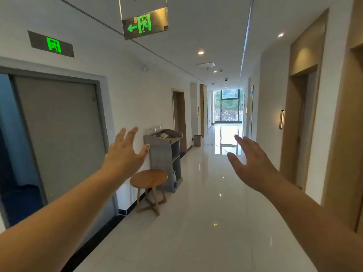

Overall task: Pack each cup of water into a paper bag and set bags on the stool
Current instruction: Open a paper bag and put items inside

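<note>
A round wooden stool (148, 178) stands by the left wall of a corridor, its seat bare. Behind it is a grey stand (167, 154) with several clear cups (154, 130) on its top and crumpled brownish paper (164, 136) lying there; I cannot tell whether that paper is bags. My left hand (125, 154) is stretched out in front of me, fingers spread, holding nothing, and it overlaps the stand's left edge in view. My right hand (249, 163) is also raised and open, over the corridor floor, well apart from the stand.
A grey door (60, 134) is in the left wall and wooden door frames (300, 124) line the right. A small brown bin (197, 140) sits on the floor beyond the stand. The glossy white floor (206, 222) runs to a far window.
</note>
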Tool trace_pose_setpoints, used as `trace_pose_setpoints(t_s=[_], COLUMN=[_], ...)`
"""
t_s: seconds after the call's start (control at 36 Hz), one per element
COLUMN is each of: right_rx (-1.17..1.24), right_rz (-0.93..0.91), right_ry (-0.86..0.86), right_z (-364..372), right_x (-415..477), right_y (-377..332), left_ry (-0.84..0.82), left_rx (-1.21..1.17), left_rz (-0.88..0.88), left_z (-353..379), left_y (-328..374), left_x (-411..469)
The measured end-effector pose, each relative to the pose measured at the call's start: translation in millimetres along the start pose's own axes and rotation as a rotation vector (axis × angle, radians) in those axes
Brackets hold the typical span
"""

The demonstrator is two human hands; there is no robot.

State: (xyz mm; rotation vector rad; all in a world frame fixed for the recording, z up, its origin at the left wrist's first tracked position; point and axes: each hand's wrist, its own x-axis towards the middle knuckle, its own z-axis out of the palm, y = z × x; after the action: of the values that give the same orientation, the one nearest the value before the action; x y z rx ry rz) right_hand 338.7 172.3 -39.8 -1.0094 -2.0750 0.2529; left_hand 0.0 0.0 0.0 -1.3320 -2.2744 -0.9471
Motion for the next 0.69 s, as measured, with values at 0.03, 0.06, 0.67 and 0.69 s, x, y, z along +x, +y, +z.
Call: trace_pose_setpoints(t_s=[0.03,0.06,0.67,0.69], right_rx=[-0.004,-0.015,-0.126,-0.128], right_rz=[-0.013,-0.006,0.049,0.051], right_ry=[-0.013,-0.031,-0.094,-0.098], right_z=[6.4,11.0,197.5,205.6], right_x=[8.0,16.9,329.9,344.3], right_y=[-0.9,-3.2,-13.1,-8.3], left_ry=[-0.019,-0.03,-0.134,-0.128], left_rx=[-0.003,-0.002,0.399,0.392], left_rz=[-0.008,-0.027,-0.22,-0.212], left_z=[8.4,14.7,172.2,180.7], left_y=[-2.9,-5.9,-134.6,-135.0], left_x=[5.5,12.4,330.5,345.2])
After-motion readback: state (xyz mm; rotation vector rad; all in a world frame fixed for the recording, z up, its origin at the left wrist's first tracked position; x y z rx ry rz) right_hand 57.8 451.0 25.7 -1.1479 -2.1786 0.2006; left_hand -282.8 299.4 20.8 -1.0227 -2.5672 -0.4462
